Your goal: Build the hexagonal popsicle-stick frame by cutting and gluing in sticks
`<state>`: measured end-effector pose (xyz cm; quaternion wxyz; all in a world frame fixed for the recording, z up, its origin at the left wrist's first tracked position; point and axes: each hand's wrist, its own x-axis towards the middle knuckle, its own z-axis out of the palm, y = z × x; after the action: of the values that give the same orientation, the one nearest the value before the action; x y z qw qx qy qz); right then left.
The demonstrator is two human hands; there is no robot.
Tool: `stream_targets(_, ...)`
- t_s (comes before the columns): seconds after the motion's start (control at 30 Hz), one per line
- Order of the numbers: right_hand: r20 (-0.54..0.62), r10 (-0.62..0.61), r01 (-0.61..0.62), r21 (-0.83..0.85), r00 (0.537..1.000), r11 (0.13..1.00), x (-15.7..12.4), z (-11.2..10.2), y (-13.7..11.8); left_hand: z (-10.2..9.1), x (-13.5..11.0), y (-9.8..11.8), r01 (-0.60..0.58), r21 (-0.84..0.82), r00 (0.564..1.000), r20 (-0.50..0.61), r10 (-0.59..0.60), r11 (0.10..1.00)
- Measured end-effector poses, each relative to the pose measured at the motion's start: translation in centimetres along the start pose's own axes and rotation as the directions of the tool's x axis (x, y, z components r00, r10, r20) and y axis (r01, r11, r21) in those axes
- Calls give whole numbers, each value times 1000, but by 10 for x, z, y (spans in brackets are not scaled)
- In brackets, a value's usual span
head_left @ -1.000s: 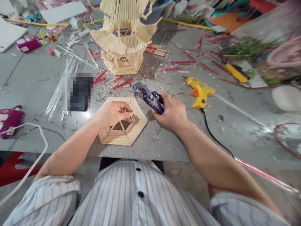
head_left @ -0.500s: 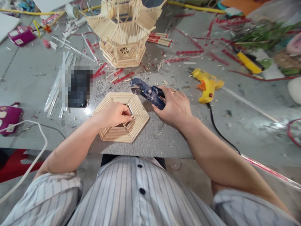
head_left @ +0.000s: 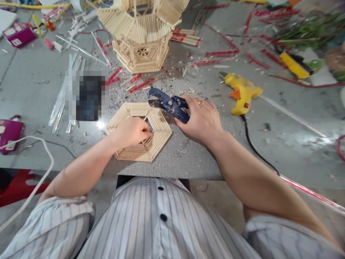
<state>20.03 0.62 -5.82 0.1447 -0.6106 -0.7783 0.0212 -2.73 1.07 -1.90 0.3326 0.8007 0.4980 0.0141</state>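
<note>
A flat hexagonal frame of wooden sticks [head_left: 159, 126] lies on the grey table near its front edge. My left hand [head_left: 132, 131] rests on the frame, fingers pinched on a short wooden stick [head_left: 146, 117] held over the frame's open middle. My right hand [head_left: 202, 120] is closed round the handles of dark blue cutting pliers [head_left: 168, 104], whose jaws point left over the frame's far edge.
A tall stick-built pagoda model [head_left: 141, 34] stands behind the frame. A yellow glue gun [head_left: 242, 92] with a black cord lies to the right. A blurred dark object [head_left: 87, 95], loose sticks, red strips and wood chips litter the table. A white cable [head_left: 32, 144] loops at left.
The view has shifted, so everything sits a little higher in the frame. My left hand has settled lower into the frame's middle with the stick. The pliers have barely moved.
</note>
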Motion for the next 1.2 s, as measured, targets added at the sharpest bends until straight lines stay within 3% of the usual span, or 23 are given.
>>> stream_targets(0.67,55,25,-24,-24,998,999,1,-2,-4,-1,-3,6,-1,168,999,41,-6,986)
stream_targets(0.93,-29,-22,22,-11,999,1000,0,2,-2,-1,-2,5,-9,214,999,51,-2,977)
stream_targets(1.2,3,-10,10,1,1000,1000,0,1,-2,-2,-2,7,-8,234,998,64,-8,972)
